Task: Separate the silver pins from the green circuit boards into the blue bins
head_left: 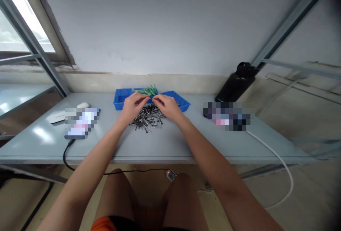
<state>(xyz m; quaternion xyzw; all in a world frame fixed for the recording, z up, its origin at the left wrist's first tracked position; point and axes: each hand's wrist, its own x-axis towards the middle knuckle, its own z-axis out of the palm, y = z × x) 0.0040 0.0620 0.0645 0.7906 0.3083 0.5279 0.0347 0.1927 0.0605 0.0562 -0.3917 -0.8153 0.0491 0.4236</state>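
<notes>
My left hand and my right hand meet over the middle of the table, with thumbs and fingers pinched close together. Whatever sits between the fingertips is too small to name. Just below them lies a loose pile of dark and silvery screws. Behind the hands, slim green plastic pieces stick up from the middle blue bin. The left blue bin stands beside my left hand. The right blue bin, set at an angle, is partly covered by my right hand.
A phone with a black cable and a white case lie on the left. To the right stands a black bottle behind another blurred device with a white cable. The table's front edge runs above my knees.
</notes>
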